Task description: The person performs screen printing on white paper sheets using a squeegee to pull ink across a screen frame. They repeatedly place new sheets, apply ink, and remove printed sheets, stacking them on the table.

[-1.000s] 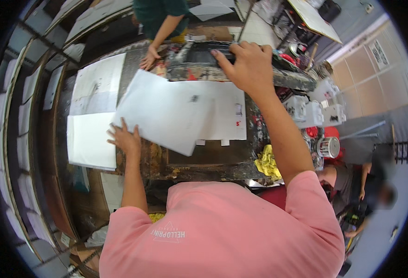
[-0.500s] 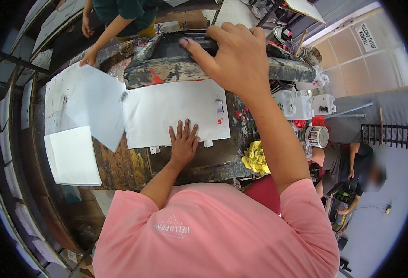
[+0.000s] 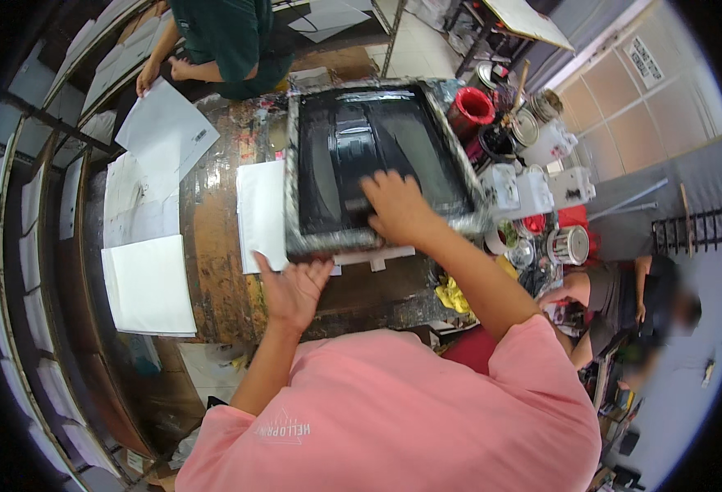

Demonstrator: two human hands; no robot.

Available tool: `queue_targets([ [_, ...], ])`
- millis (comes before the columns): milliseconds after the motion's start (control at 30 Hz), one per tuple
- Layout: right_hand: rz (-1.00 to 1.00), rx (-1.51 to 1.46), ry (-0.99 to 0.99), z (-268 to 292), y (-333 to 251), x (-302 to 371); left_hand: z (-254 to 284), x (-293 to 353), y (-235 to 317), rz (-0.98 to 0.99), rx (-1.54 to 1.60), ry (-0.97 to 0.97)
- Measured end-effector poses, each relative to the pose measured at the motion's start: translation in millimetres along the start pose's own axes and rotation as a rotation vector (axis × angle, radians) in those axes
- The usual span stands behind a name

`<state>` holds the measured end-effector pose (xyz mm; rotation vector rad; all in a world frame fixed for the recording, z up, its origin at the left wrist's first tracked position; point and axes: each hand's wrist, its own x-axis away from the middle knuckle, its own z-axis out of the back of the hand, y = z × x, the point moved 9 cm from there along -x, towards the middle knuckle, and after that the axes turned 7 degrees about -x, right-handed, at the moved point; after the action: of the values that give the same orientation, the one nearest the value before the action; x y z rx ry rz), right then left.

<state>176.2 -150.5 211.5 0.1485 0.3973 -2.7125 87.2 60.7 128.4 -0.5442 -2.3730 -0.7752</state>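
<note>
A screen-printing frame with a worn, paint-stained rim and a dark glossy mesh lies low over the white paper on the table. At the frame's near left corner, my left hand is open, palm up, thumb apart, its fingertips by the near rim. My right hand hovers above the near part of the mesh with its fingers apart, slightly blurred. Nothing shows in either hand. The frame hides most of the paper beneath; I cannot tell whether the mesh touches it.
A stack of white sheets lies at the table's left. Beyond it, a co-worker in a dark green shirt holds a printed sheet. Right of the frame stand a red pot, white jugs and cans. A yellow cloth lies nearer. Another person sits far right.
The raised frame has come down over the paper. My right hand has left its rim and moved nearer; my left hand has left the paper and turned up. The co-worker has lifted the sheet away.
</note>
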Motion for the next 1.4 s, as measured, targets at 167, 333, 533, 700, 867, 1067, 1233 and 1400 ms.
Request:
queue_targets([
  [167, -0.092, -0.189, -0.014, -96.4, 63.3, -30.5, 101.5, -50.0, -66.0, 0.221, -0.162, 0.104],
  [333, -0.113, -0.014, 0.091, -128.2, 123.5, -126.1, 123.6, -72.7, -81.6, 0.327, -0.23, 0.056],
  [533, -0.127, 0.084, 0.062, -158.4, 133.7, -146.7, 132.9, -76.7, -85.1, 0.357, -0.242, 0.109],
  [700, -0.097, 0.083, -0.015, -160.2, 92.0, -83.5, 137.1, -78.9, -86.4, 0.343, -0.262, 0.116],
  [867, -0.084, -0.013, -0.075, -145.9, 29.9, 18.2, 141.1, -81.5, -88.7, 0.282, -0.339, 0.091],
  [1067, -0.165, 0.016, -0.228, -139.4, -1.0, 80.7, 138.9, -84.6, -84.4, 0.211, -0.376, 0.215],
  [1233, -0.15, -0.023, -0.076, -69.1, -12.0, 56.2, 103.5, -62.7, -60.9, 0.073, -0.422, 0.007],
  [1400, -0.093, 0.033, 0.279, 56.7, -43.2, 21.4, -10.5, 7.4, 17.7, -0.175, -0.339, -0.224],
])
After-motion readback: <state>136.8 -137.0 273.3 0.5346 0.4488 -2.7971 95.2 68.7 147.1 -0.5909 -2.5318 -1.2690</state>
